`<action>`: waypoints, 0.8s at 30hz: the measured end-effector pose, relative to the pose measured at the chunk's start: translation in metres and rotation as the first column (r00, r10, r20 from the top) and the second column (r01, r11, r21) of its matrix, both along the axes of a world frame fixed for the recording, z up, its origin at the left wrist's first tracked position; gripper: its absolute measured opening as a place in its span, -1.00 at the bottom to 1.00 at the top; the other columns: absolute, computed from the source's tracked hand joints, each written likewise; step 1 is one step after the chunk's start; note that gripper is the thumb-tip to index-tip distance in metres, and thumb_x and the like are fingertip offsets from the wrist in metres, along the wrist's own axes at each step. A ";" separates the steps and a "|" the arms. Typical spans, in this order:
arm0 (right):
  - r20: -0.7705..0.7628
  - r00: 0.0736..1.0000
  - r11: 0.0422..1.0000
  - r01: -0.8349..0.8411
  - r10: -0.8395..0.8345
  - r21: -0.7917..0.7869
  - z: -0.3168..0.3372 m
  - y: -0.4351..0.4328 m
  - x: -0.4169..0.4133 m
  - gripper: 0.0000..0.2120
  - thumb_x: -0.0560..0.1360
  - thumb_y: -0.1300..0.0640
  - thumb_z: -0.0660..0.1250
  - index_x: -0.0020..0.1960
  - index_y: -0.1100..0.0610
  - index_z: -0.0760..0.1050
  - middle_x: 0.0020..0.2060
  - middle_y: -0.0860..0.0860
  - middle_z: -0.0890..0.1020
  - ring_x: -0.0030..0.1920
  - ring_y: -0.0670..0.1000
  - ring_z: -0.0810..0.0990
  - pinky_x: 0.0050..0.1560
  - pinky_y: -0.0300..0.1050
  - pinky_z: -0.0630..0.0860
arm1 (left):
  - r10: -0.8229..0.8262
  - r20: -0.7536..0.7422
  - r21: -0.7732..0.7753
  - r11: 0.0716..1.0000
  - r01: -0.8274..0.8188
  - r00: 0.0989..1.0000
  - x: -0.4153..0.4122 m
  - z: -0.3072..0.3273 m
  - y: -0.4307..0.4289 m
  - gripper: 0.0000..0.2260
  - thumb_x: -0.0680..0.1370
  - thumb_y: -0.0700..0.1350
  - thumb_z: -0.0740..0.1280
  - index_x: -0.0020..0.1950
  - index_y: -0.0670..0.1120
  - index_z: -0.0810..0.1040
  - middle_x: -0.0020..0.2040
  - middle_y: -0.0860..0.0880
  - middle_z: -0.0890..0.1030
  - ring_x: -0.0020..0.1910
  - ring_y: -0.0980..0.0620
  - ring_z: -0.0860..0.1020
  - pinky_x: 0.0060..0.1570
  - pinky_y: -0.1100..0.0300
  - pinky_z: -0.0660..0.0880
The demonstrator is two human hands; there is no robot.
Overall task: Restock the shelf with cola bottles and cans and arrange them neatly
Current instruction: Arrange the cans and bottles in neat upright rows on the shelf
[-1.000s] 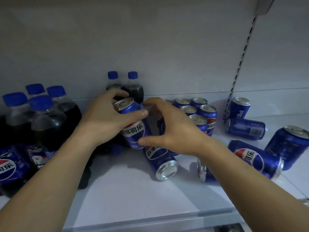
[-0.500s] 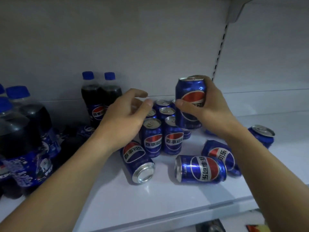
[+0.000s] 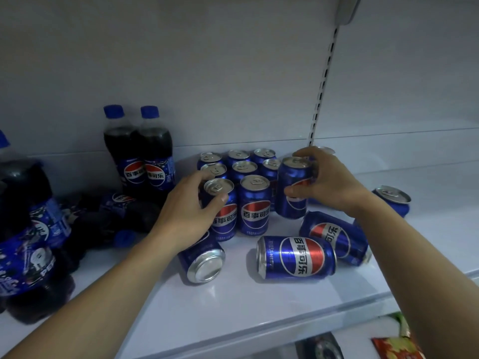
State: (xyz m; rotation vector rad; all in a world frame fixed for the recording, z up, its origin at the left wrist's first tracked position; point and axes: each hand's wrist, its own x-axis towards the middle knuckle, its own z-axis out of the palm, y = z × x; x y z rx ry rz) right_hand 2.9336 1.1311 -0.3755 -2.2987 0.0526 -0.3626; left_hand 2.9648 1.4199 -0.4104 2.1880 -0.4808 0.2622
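Left hand (image 3: 186,213): grip curled round the front-left can (image 3: 225,216) of the upright can block (image 3: 245,168), which stands mid-shelf towards the back edge. Right hand (image 3: 330,182): grip clamped on the end can (image 3: 293,195), upright at the block's right side; contact with the shelf (image 3: 233,307) cannot be confirmed. Three fallen cans (image 3: 295,256) lie nearer the front edge. Two cola bottles (image 3: 137,161) stand back left.
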 end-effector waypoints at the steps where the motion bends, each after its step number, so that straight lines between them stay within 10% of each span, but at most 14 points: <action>1: -0.020 1.000 1.000 -0.007 0.007 -0.007 -0.002 0.000 0.001 -0.27 0.22 0.10 0.69 0.28 -0.07 0.42 0.10 -0.06 0.64 0.05 -0.01 0.67 0.13 0.05 0.63 | -0.003 -0.009 0.004 1.000 0.003 1.000 -0.001 0.000 0.000 -0.52 0.51 0.07 0.46 0.41 0.11 0.44 0.32 0.09 0.53 0.27 0.10 0.52 0.27 0.04 0.51; 10: -0.077 0.997 0.991 -0.009 -0.001 -0.134 -0.017 0.016 0.000 -0.19 0.14 -0.02 0.72 0.23 -0.13 0.31 0.09 -0.10 0.54 0.05 -0.03 0.55 -0.18 -0.31 0.43 | -0.006 -0.077 0.082 0.997 0.012 0.997 -0.010 -0.001 -0.002 -0.15 0.36 -0.02 0.63 0.52 0.20 0.22 0.37 0.11 0.53 0.29 0.08 0.54 0.30 0.08 0.50; 18: -0.117 0.990 0.987 -0.088 0.073 -0.132 -0.018 0.010 -0.002 -0.09 0.24 0.08 0.69 0.40 -0.27 0.25 0.16 -0.08 0.60 0.11 -0.02 0.63 0.09 -0.05 0.61 | 0.036 -0.120 0.110 0.994 -0.023 0.992 -0.011 -0.001 -0.003 0.04 0.30 -0.03 0.66 0.57 0.23 0.04 0.39 0.06 0.53 0.27 0.02 0.57 0.26 -0.02 0.55; 24: -0.088 0.995 0.988 -0.061 0.049 -0.145 -0.020 0.014 -0.002 -0.08 0.25 0.08 0.68 0.43 -0.23 0.23 0.05 -0.13 0.61 0.01 -0.09 0.63 -0.13 -0.31 0.50 | 0.033 -0.107 0.114 0.993 -0.020 0.994 -0.009 -0.003 -0.001 0.03 0.32 -0.03 0.64 0.58 0.23 0.03 0.39 0.07 0.54 0.28 0.04 0.57 0.26 -0.02 0.55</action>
